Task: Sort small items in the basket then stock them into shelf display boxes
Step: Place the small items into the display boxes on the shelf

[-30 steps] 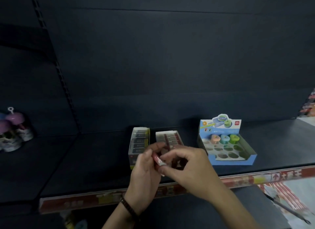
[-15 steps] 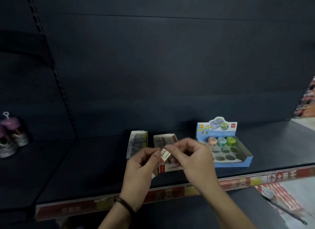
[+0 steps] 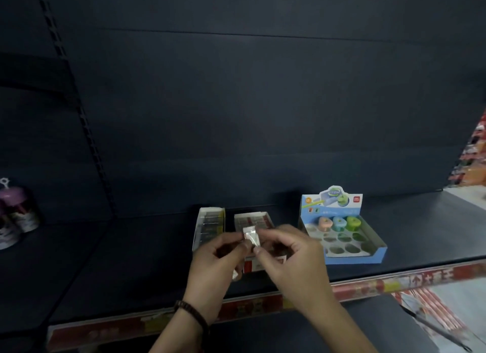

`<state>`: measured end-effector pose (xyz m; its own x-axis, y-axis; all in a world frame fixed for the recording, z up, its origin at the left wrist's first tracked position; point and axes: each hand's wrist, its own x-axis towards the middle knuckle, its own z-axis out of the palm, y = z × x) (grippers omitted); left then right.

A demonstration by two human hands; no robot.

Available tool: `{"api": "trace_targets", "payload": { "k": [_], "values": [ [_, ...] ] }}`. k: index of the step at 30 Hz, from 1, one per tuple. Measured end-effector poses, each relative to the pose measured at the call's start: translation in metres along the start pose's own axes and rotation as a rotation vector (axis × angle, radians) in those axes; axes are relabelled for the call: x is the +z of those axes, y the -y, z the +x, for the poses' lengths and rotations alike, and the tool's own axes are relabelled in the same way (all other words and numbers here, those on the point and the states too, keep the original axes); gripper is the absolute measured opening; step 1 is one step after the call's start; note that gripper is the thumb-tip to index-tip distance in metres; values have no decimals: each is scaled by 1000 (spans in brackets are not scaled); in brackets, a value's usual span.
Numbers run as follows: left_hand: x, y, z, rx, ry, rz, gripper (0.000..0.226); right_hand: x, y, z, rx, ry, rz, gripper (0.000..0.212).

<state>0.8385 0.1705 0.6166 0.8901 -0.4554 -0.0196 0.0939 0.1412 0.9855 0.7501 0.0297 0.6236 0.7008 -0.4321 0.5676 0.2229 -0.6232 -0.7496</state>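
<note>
Left hand (image 3: pixel 210 263): I see thumb and forefinger pinching a small wrapped eraser (image 3: pixel 251 235).
Right hand (image 3: pixel 292 266): fingertips clamp the same eraser's lower edge.
Eraser: held over the red display box (image 3: pixel 253 218), left of 1 blue sharpener box (image 3: pixel 352 259) on the shelf (image 3: pixel 420 234).

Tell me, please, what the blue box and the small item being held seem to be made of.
Blue box: probably printed cardboard, matte; flat folded walls with colour graphics. Small item: seemingly wrapped in glossy plastic film; its crinkled surface glints pale.
</note>
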Motion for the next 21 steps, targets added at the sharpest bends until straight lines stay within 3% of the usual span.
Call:
{"api": "trace_targets", "payload": {
  "k": [9,14,18,21],
  "values": [
    [4,-7,1,117,19,206,28,-5,-13,11,-72,65,-92,24],
    [-2,4,-4,91,-33,300,61,-19,-27,28,-73,16,-186,19],
    [-11,13,-3,93,-64,366,64,-17,-42,56,-89,228,-426,19],
    [-7,13,-3,-51,38,314,57,4,-46,69,-111,466,-613,25]
  ]
}}
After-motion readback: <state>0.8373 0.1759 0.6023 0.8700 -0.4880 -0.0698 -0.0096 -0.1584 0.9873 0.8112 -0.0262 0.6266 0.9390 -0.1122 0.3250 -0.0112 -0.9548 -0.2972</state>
